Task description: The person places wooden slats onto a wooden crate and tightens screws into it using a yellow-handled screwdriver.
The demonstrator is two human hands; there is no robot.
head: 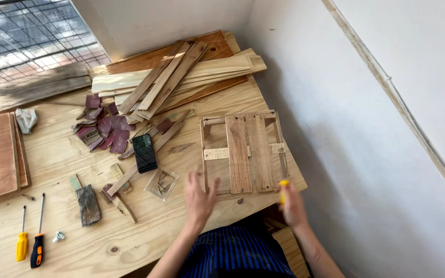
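- Head view: the left hand (198, 198) is blurred, its fingers spread and holding nothing, hovering just at the near-left corner of the frame (244, 153).
- Right hand (291, 206) is curled around a small yellow tool (283, 184); only its top shows, so its kind cannot be told. It sits at the frame's near-right corner.
- That frame lies flat on the counter (68, 154) near its front edge, close to the body, probably for easy reach. Its long slats run away from the person toward the wall; two side rails run the same way and short cross pieces lie across them.
- Left of the left hand: a clear square piece (161, 183), then a dark phone (144, 153) lying on loose strips.
- Farther out: reddish sandpaper scraps (106, 128), a stack of planks (181, 74) at the back, and two screwdrivers (31, 239) at the near-left corner.
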